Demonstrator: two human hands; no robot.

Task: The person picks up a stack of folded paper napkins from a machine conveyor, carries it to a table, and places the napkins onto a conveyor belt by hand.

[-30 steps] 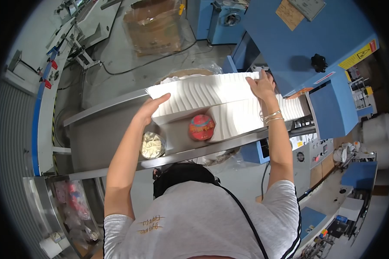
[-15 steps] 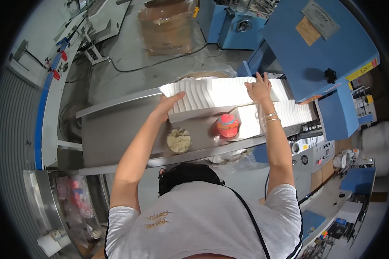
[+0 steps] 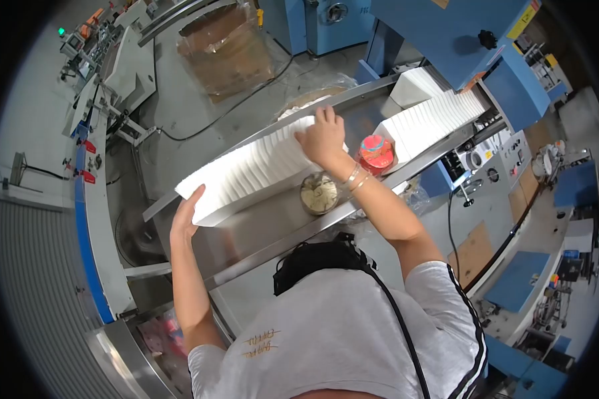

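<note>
A long row of white folded sheets (image 3: 253, 163), standing on edge side by side, lies in the metal trough. At its left end, my left hand (image 3: 185, 216) presses with fingers and thumb. Its right end is held by my right hand (image 3: 325, 138), with fingers over the top edge. Close below my right wrist are a round clear container with cream-coloured contents (image 3: 319, 193) and a pink-and-blue round object (image 3: 377, 154). Another white row (image 3: 432, 123) sits further right, its near end against the pink object; a separate white block (image 3: 416, 86) lies behind it.
The trough's metal rim (image 3: 279, 246) runs along my front. A blue machine (image 3: 446, 40) stands over its right end. Beyond the trough are a cardboard box with plastic (image 3: 229, 56) and a black cable (image 3: 206, 126) on the floor.
Both hands have moved the held row left along the trough, away from the blue machine. A gap now separates it from the white sheets at the right. My view has also turned.
</note>
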